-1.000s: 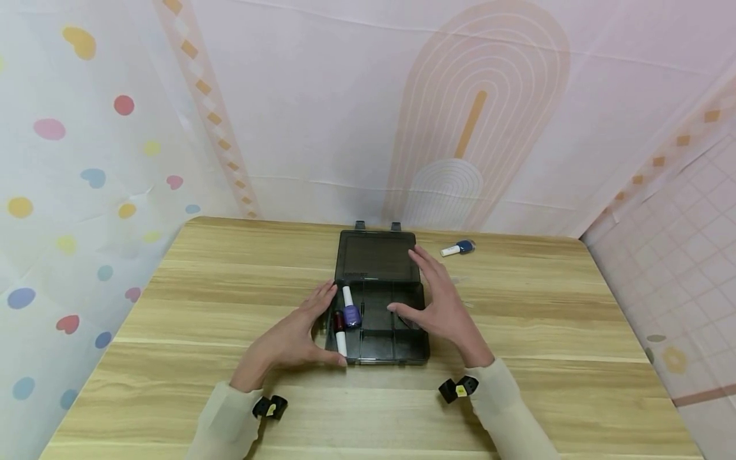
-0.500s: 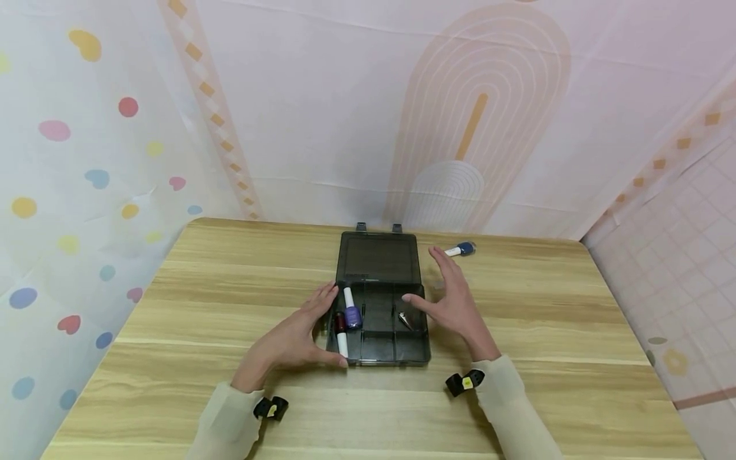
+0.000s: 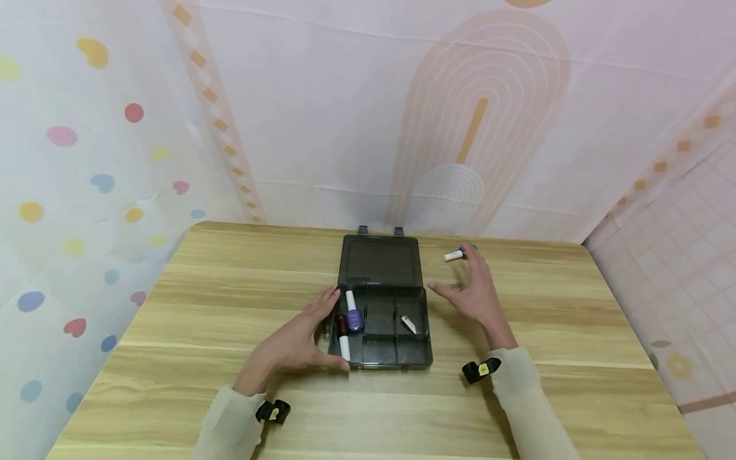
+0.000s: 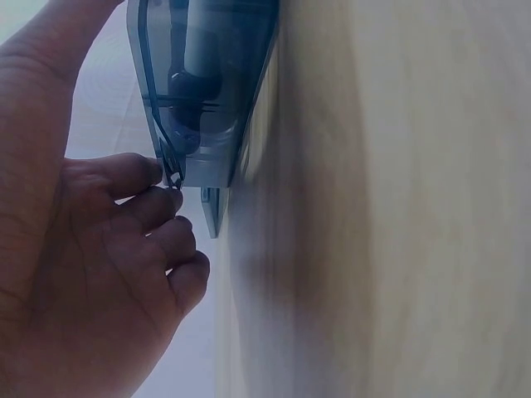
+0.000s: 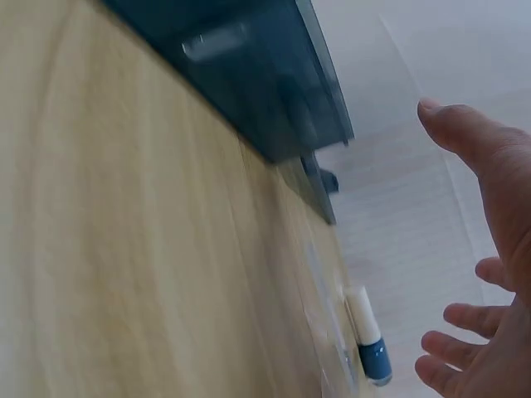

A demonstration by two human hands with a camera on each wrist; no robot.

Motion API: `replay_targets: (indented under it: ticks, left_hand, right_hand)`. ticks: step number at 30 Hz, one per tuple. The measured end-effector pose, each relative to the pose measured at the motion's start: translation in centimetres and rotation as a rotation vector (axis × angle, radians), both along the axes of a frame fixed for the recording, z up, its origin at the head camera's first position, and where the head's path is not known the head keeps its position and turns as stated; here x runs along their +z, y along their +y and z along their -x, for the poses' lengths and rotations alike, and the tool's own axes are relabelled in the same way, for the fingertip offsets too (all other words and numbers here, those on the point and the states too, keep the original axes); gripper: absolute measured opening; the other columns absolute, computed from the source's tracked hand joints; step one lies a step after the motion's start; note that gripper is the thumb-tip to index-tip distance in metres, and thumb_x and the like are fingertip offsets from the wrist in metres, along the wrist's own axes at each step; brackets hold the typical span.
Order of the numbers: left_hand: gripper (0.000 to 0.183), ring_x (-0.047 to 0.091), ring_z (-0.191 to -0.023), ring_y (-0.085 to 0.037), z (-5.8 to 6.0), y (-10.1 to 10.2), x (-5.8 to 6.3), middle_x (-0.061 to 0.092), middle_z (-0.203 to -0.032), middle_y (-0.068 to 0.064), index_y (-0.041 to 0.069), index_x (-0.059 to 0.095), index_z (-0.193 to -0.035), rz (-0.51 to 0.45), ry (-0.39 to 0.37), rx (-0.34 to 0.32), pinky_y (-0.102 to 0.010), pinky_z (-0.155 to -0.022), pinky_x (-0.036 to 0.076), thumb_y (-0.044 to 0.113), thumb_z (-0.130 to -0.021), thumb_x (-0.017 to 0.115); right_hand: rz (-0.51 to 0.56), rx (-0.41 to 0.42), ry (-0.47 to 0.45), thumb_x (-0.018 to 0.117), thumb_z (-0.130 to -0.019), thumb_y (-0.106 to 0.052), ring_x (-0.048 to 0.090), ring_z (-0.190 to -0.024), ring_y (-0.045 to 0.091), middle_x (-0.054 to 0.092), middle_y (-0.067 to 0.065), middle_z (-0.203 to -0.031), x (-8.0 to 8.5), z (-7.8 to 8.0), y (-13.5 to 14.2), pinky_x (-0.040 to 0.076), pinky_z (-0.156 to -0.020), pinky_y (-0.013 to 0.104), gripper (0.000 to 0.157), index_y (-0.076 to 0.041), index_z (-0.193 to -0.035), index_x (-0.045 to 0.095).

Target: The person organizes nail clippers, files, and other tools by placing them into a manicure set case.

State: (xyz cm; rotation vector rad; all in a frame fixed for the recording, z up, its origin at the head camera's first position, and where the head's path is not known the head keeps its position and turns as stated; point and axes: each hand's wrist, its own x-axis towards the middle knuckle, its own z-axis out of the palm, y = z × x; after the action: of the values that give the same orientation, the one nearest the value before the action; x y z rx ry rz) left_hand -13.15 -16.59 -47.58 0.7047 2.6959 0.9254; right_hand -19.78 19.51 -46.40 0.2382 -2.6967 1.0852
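A dark see-through compartment box [image 3: 379,348] lies on the table with its lid [image 3: 381,260] laid back. My left hand [image 3: 293,345] holds the box's left side, thumb at the front corner and fingertips at the rear; in the left wrist view those fingers [image 4: 153,203] curl against the corner. The left compartment has a purple nail polish bottle [image 3: 354,319] and a dark red one [image 3: 344,335]. A nail clipper [image 3: 409,324] lies in a right compartment. My right hand [image 3: 477,291], fingers spread and holding nothing, hovers near a blue nail polish bottle [image 5: 375,356] with a white cap, partly covering it in the head view.
A clear, thin plastic piece [image 5: 332,319] lies on the tabletop [image 3: 241,268] beside the blue bottle. A patterned cloth backdrop [image 3: 322,128] rises just behind the table's far edge.
My right hand has moved from over the box to the right, to the blue nail polish bottle, uncovering the nail clipper. My left hand has stayed on the box.
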Motion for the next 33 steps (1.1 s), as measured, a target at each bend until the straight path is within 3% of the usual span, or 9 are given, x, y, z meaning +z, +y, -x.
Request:
replay_targets:
  ticks: [5, 12, 28, 33]
  left_hand:
    - [0.13, 0.002, -0.146, -0.02, 0.1, -0.1, -0.1, -0.002, -0.159, 0.007, 0.02, 0.005, -0.153, 0.003, 0.007, 0.0, -0.05, -0.111, 0.026, 0.067, -0.056, 0.078]
    - [0.131, 0.002, -0.146, -0.019, 0.1, -0.1, -0.2, -0.003, -0.159, 0.007, 0.02, 0.005, -0.153, 0.011, 0.011, -0.002, -0.05, -0.111, 0.026, 0.07, -0.055, 0.076]
    - [0.132, 0.003, -0.146, -0.021, 0.2, 0.0, -0.1, -0.002, -0.159, 0.006, 0.019, 0.005, -0.153, 0.014, 0.018, -0.007, -0.051, -0.11, 0.028, 0.072, -0.054, 0.075]
    - [0.132, 0.003, -0.146, -0.021, 0.1, -0.1, -0.1, -0.002, -0.159, 0.005, 0.018, 0.005, -0.153, 0.012, 0.019, -0.008, -0.05, -0.111, 0.027, 0.071, -0.054, 0.075]
  right_hand:
    - [0.009, -0.043, -0.037, 0.075, -0.069, -0.057, 0.02, -0.139, 0.04, 0.024, 0.016, -0.152, -0.1, 0.8, 0.8, 0.024, -0.107, 0.061, 0.109, -0.015, -0.151, 0.016]
    - [0.019, -0.109, -0.171, 0.069, -0.069, -0.066, 0.015, -0.141, 0.038, 0.014, 0.014, -0.156, -0.3, 1.8, 1.6, 0.024, -0.108, 0.06, 0.114, -0.021, -0.153, 0.006]
    - [0.098, -0.205, -0.237, 0.075, -0.068, -0.058, 0.024, -0.138, 0.037, 0.019, 0.018, -0.153, -1.2, 4.6, 2.1, 0.027, -0.11, 0.053, 0.121, -0.009, -0.152, 0.002]
    - [0.09, -0.243, -0.25, 0.074, -0.067, -0.062, 0.028, -0.135, 0.038, 0.025, 0.021, -0.149, -1.3, 5.3, 2.2, 0.031, -0.108, 0.052, 0.121, -0.004, -0.151, 0.008]
